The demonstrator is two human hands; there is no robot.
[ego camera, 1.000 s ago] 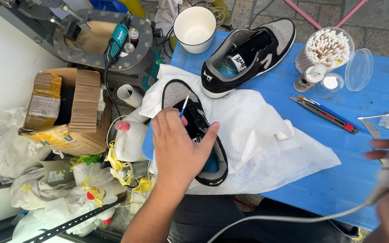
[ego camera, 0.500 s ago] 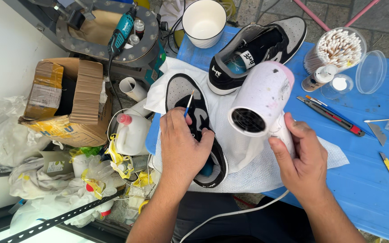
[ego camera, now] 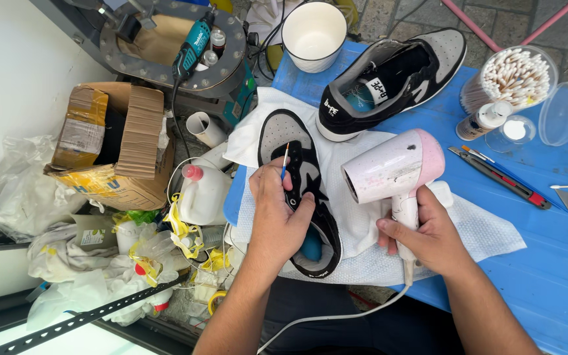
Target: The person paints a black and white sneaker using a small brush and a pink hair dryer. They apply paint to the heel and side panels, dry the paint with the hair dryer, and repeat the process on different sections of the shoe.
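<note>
We see two hands at work over a blue table point(ego camera: 547, 276). The left hand point(ego camera: 277, 220) is clenched over one black-and-grey sneaker point(ego camera: 300, 164) that lies on a white cloth point(ego camera: 481, 236), and the same hand pinches one thin paintbrush point(ego camera: 284, 162), its tip standing up just above the fingers. Under the palm the shoe runs on toward us, with a blue insert showing in its opening just below the wrist.

The right hand point(ego camera: 428, 240) is wrapped around the handle of one pink-and-white hair dryer point(ego camera: 392, 167). The barrel sits just above this grip, its mouth turned toward the sneaker held by the other hand, close to it but not touching. A white cord point(ego camera: 336, 315) drops from below the fist and trails toward us.

We count two sneakers in all: the second sneaker point(ego camera: 389, 82) lies beyond the dryer, well apart from both hands, partly on the cloth. Farther out from the right grip stand one clear tub of cotton swabs point(ego camera: 517, 75), its one loose lid point(ego camera: 560, 112), and one small white bottle point(ego camera: 484, 119). One red-and-black utility knife point(ego camera: 501, 179) lies to the right of the dryer. Beyond the left hand stands one white paper cup point(ego camera: 313, 33); off its left side are one white jug with a pink cap point(ego camera: 198, 194) and one cardboard box point(ego camera: 116, 151).
</note>
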